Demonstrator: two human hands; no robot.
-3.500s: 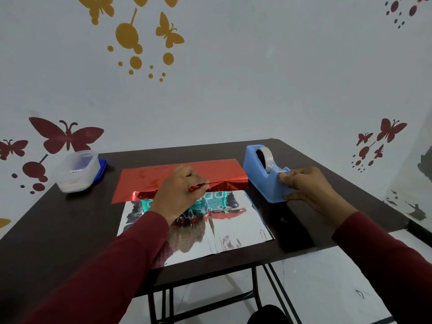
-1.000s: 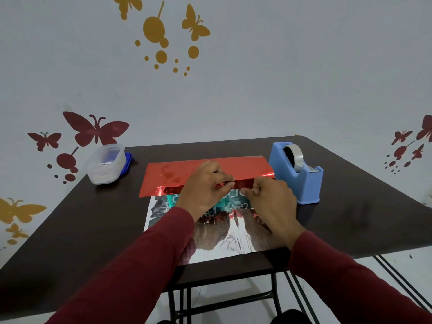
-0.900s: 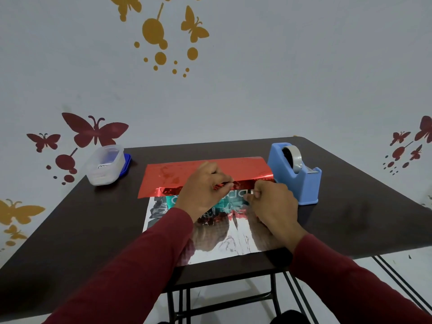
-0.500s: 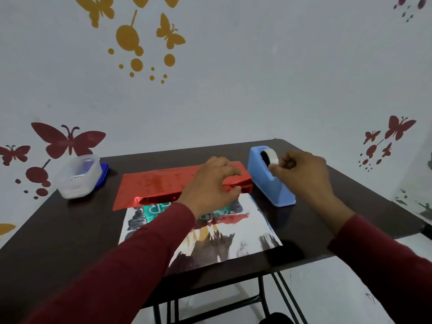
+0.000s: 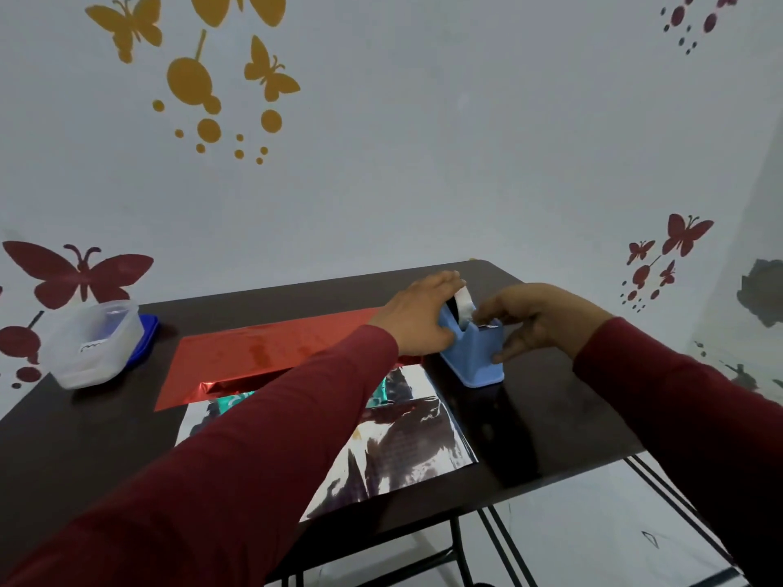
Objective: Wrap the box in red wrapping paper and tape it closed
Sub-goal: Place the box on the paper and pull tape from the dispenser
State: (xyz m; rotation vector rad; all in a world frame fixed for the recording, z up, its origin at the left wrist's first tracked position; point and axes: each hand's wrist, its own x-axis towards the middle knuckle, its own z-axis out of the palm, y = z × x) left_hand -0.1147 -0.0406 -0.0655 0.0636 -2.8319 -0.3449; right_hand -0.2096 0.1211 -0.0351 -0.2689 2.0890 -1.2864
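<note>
The red wrapping paper point(image 5: 271, 353) lies folded over the box point(image 5: 231, 402), of which only teal printed bits show below the fold. The paper's silver underside point(image 5: 402, 442) stretches toward the table's front edge. My left hand point(image 5: 417, 315) grips the rear of the blue tape dispenser point(image 5: 474, 358), its fingers over the top beside the tape roll point(image 5: 464, 305). My right hand point(image 5: 538, 319) holds the dispenser's front end, fingertips at the cutter and thumb against the front wall. Neither hand touches the paper.
A clear plastic container point(image 5: 95, 341) stands on a blue lid point(image 5: 146, 336) at the back left of the dark table point(image 5: 84, 438). The table's right edge and front corner lie close to the dispenser. A wall with butterfly stickers rises behind.
My left hand left the folded red paper and moved right onto the dispenser. My right hand dropped from the tape roll to the dispenser's front end. The fold has stayed down.
</note>
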